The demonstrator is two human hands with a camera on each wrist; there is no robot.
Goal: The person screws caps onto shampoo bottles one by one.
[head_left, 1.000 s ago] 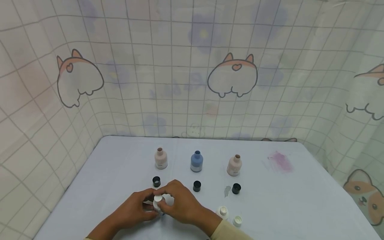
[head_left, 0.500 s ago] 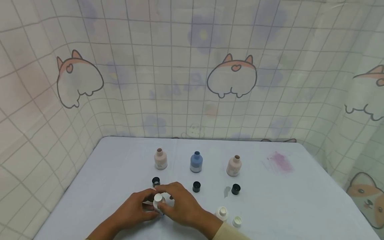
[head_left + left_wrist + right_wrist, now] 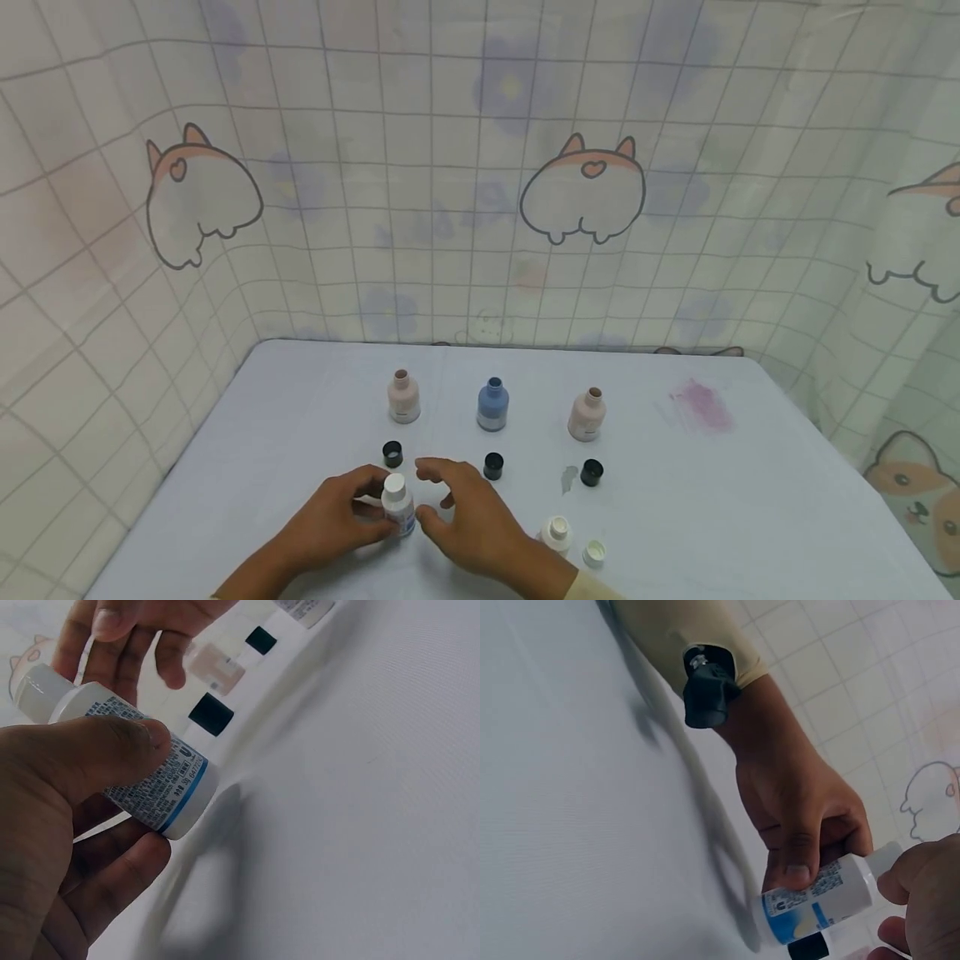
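Observation:
My left hand (image 3: 337,518) grips a small white plastic bottle (image 3: 400,518) by its sides, thumb across the printed label. A white cap (image 3: 394,486) sits on the bottle's neck. In the left wrist view the bottle (image 3: 187,796) shows dense print and a blue band near its base. To the right of the bottle, my right hand (image 3: 474,521) has its fingers spread and loosely bent, holding nothing. Its thumb and fingertips are close by the capped end in the right wrist view, where the label (image 3: 799,915) shows blue and yellow.
Two pale pink bottles (image 3: 403,400) and a blue bottle (image 3: 492,408) stand uncapped in a back row. Several black caps (image 3: 492,466) lie before them. At front right are an uncapped white bottle (image 3: 557,533) and a loose white cap (image 3: 594,553). A pink stain (image 3: 703,406) marks the cloth.
My right hand has let go of the white cap and moved a little to the right, its fingers opening. The left hand keeps hold of the bottle.

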